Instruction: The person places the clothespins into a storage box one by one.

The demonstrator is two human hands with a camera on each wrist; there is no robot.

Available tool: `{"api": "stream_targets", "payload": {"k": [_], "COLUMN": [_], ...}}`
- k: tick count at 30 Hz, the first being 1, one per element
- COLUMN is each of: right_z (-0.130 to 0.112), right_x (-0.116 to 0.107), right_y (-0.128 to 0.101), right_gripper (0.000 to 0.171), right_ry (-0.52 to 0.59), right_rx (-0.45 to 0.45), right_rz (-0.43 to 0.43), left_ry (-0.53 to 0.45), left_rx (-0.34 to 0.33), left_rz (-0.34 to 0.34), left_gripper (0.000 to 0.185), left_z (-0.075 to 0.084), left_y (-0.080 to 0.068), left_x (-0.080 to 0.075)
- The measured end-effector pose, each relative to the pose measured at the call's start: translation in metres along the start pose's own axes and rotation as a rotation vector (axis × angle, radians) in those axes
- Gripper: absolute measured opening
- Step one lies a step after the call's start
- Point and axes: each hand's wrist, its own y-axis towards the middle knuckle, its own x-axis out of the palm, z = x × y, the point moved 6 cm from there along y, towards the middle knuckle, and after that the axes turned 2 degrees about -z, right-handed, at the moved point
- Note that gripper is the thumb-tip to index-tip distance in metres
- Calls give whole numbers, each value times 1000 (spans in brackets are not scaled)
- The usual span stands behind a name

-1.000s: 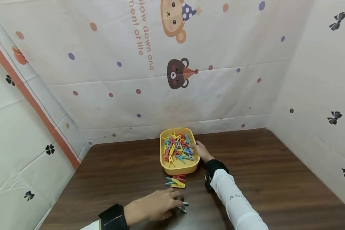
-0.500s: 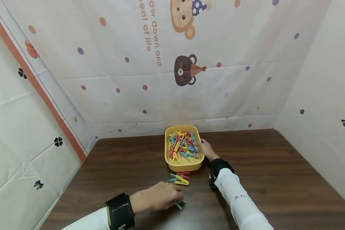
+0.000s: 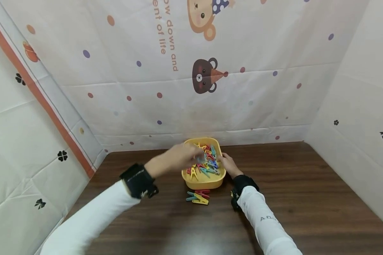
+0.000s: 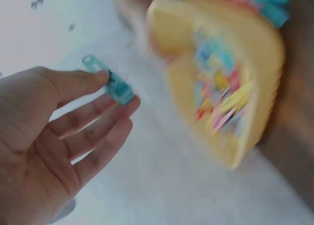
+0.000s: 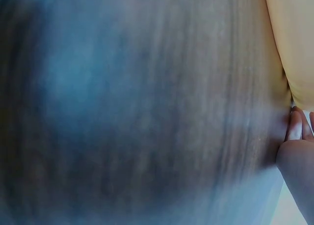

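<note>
My left hand (image 3: 178, 159) is over the left side of a yellow plastic basket (image 3: 204, 185). Between thumb and fingertips it pinches a teal clothespin (image 4: 119, 90), plain to see in the left wrist view and blurred in the head view. Many clothespins (image 3: 210, 163) in red, yellow, blue and teal lie inside the basket, partly hidden by that hand. At the basket's right side, my right hand (image 3: 230, 166) grips the rim. Just in front of the basket, a yellow clothespin (image 3: 201, 200), a teal clothespin (image 3: 190, 197) and a red clothespin (image 3: 202, 192) lie close together.
The basket stands near the back of a dark wood table (image 3: 274, 198). White printed sheeting (image 3: 140, 113) rises behind the table and along both sides. Black bands (image 3: 138, 180) wrap both wrists.
From the table in front of the basket, my left hand has picked up the teal clothespin and carried it up over the basket. My right hand stays at the rim.
</note>
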Motion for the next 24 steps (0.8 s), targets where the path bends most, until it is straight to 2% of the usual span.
{"api": "stream_targets", "payload": {"k": [3, 5, 7, 9, 12, 16, 20, 22, 24], "right_z": [0, 0, 1, 1, 1, 3, 6, 6, 5], "right_x": [1, 2, 2, 1, 1, 2, 6, 7, 6], "right_y": [0, 0, 1, 2, 3, 0, -2, -2, -1], "right_gripper": [58, 58, 58, 58, 58, 58, 58, 58, 58], "right_ry": [7, 11, 10, 1, -12, -3, 9, 8, 7], "right_rx": [-7, -8, -8, -8, -9, 0, 7, 6, 6], "right_rz": [-5, -17, -18, -11, 7, 6, -6, -7, -1], "left_ry": [46, 48, 32, 9, -51, -102, -65, -22, -5], "left_rx": [-82, -156, -255, -357, -521, -690, -774, -797, -807], "left_rz": [59, 66, 54, 43, 20, -64, -235, -285, -300], "left_gripper": [10, 10, 9, 7, 10, 16, 17, 18, 21], "left_z": [-17, -31, -47, -66, -93, -115, -118, -117, -115], "left_y": [25, 42, 56, 69, 81, 92, 95, 94, 94], "left_x": [-21, -25, -20, -9, 19, 61, 96, 101, 101]}}
